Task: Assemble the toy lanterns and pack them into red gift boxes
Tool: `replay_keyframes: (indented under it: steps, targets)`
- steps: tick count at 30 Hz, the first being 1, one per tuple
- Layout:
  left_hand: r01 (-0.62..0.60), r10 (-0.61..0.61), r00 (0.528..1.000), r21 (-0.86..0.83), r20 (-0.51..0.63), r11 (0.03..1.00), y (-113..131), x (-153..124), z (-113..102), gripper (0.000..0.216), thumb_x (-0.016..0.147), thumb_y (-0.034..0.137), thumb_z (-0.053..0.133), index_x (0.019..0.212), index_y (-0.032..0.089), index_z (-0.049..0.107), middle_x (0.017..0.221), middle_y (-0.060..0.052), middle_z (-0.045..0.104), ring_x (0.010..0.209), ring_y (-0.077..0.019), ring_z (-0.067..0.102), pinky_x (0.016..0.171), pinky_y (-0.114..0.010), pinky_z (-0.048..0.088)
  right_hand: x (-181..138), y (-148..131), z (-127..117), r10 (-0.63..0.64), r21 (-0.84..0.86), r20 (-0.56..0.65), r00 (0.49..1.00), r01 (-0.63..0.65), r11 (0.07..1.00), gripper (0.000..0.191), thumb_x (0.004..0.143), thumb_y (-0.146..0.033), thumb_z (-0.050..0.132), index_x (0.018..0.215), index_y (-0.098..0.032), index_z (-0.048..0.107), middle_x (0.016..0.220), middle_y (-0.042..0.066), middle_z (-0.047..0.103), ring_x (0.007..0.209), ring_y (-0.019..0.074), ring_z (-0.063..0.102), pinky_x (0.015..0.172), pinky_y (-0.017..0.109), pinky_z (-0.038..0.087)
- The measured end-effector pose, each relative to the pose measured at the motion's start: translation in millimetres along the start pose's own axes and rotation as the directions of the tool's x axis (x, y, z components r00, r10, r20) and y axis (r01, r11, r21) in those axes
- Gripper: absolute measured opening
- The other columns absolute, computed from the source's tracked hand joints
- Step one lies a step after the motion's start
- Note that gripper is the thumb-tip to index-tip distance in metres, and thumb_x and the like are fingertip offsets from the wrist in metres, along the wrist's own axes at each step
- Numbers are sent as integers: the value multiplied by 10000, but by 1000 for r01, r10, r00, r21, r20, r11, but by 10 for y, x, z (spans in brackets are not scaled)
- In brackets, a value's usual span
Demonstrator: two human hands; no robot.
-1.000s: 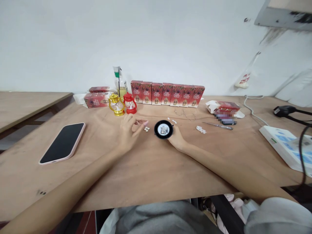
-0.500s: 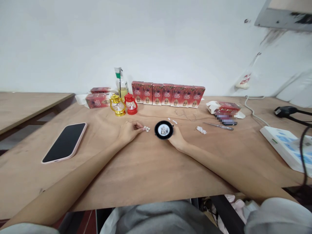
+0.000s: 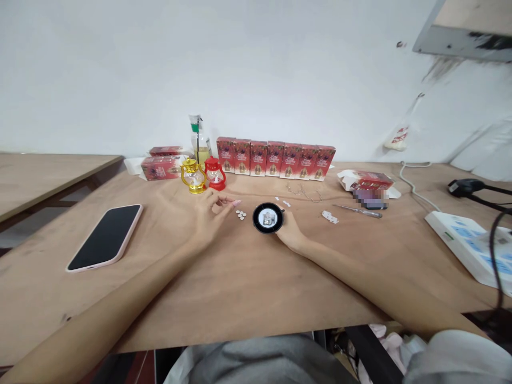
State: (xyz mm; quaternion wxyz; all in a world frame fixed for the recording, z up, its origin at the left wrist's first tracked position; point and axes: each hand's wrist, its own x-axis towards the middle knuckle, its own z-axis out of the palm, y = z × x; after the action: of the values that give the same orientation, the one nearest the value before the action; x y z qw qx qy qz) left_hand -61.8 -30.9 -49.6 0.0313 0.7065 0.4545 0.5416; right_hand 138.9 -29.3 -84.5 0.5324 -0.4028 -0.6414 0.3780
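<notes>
My right hand point(image 3: 291, 230) is wrapped round what looks like a small black lantern point(image 3: 268, 217), held with its round base facing up. In the white middle of the base, small metal contacts show in an uncovered compartment. Left of it, a little cluster of silver button cells point(image 3: 240, 215) lies on the table. My left hand point(image 3: 213, 209) is just above and left of these cells, thumb and forefinger pinched together. Whatever is between those fingertips is too small to make out.
A gold lantern point(image 3: 194, 177) and a red lantern point(image 3: 215, 175) stand behind my left hand. Several red boxes point(image 3: 275, 158) line the wall. A phone point(image 3: 106, 237) lies left; white plastic pieces point(image 3: 330, 217), a screwdriver point(image 3: 360, 211) and a power strip point(image 3: 466, 245) are right.
My left hand has lifted off the button cells and moved slightly up and left, fingers still pinched. My right hand keeps the lantern in nearly the same place.
</notes>
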Motion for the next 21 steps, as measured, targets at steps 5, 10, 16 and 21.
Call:
replay_keyframes:
  steps: [5,10,16,21]
  targets:
    - [-324,329,940,69,-87,944,397,-92,-137,49,807,260,667,822,213,669,714,12,563,673,-117,516,664,-290,401,-15,-5,1,-23,47,53,998,20,999,196,610,-248,658,776,-200,565,828,23,656,861,214,603,800,345,465]
    - [-541,542,840,125,25,832,486,-182,-121,65,807,214,673,871,214,660,710,12,583,645,-108,512,604,-286,328,-27,10,-9,-11,82,90,996,3,997,222,588,-229,682,762,-198,548,789,3,648,780,186,602,731,308,461]
    - [-613,613,786,221,74,759,470,-205,-71,61,807,206,670,862,218,645,700,18,626,630,-105,514,602,-293,280,-27,-1,-16,4,79,106,994,-12,997,226,578,-198,680,762,-188,550,745,-13,625,729,160,584,704,285,451]
    - [-711,716,688,306,118,633,431,-191,-98,95,822,181,641,912,209,624,706,13,639,637,-117,501,604,-293,290,-17,0,-17,4,70,86,996,-10,998,215,576,-196,666,757,-185,549,738,-13,623,729,160,581,702,285,452]
